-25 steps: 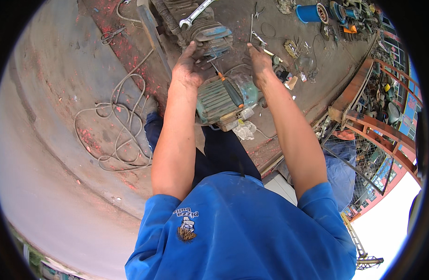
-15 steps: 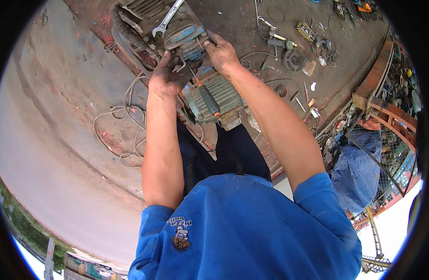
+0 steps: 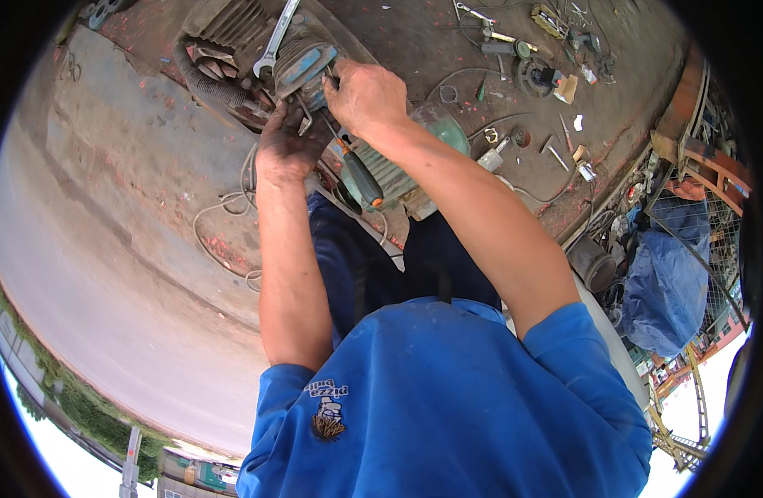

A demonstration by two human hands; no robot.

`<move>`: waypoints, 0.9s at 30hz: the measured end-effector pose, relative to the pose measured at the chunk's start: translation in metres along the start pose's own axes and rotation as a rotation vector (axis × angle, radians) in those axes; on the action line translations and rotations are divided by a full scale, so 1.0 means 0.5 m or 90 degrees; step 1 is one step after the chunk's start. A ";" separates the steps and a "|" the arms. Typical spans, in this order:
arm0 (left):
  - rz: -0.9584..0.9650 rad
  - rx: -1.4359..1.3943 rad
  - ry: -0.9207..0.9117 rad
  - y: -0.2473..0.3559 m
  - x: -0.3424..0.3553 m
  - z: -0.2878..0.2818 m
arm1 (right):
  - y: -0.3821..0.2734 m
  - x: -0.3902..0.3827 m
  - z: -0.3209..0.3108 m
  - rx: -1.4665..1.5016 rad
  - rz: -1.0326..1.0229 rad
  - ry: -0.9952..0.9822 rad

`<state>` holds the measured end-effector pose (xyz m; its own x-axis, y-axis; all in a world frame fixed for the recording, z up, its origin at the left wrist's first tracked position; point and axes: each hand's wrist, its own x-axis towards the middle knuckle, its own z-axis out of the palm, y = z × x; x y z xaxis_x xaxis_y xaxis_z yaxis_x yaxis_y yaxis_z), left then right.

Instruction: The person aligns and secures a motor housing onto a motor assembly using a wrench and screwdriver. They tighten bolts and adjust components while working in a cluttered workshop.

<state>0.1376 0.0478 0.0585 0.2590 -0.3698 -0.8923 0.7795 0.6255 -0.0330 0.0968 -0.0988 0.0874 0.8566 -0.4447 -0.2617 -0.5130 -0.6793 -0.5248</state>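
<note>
My left hand (image 3: 288, 148), fingers curled, is beneath the blue-grey finned cylinder head (image 3: 305, 68), close to a bent metal bar (image 3: 306, 120). My right hand (image 3: 366, 100) is closed at the head's right side; what its fingertips grip is hidden. An orange-and-dark-handled screwdriver (image 3: 360, 176) points up between my arms, over a green finned motor (image 3: 394, 178). An open-end wrench (image 3: 276, 37) lies on the machine above the head. A corrugated hose (image 3: 203, 79) runs along the machine's left.
Loose tools (image 3: 506, 46), an angle-grinder-like tool (image 3: 535, 75), a hammer (image 3: 554, 156) and cables lie on the dirty ground at the right. Beyond are an orange steel frame (image 3: 713, 170), a wire cage and blue tarp (image 3: 663, 282). A cord loops on the left.
My right hand moved up and left onto the cylinder head, its fingers now more curled. My left hand stays below it, shifted slightly left in view. The whole view has shifted.
</note>
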 end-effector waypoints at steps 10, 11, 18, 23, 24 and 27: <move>0.015 0.002 -0.006 0.003 0.008 -0.015 | 0.003 -0.016 0.011 0.027 -0.008 0.041; 0.008 -0.001 -0.006 0.007 0.013 -0.020 | 0.001 -0.018 0.008 0.033 -0.003 0.029; 0.017 0.011 -0.014 -0.004 -0.001 -0.005 | 0.012 -0.018 0.021 0.012 -0.033 0.053; 0.027 0.006 0.011 -0.005 -0.007 -0.001 | 0.007 -0.063 0.003 0.027 0.023 0.105; 0.022 0.003 0.012 -0.002 -0.008 -0.002 | 0.003 -0.081 -0.010 0.057 -0.023 0.086; 0.060 0.072 -0.020 0.009 0.020 -0.028 | -0.022 -0.116 0.004 0.039 -0.192 0.036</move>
<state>0.1357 0.0563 0.0431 0.3504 -0.3361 -0.8742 0.8099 0.5775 0.1026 0.0530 -0.0643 0.1068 0.9644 -0.2611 -0.0418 -0.2300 -0.7503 -0.6198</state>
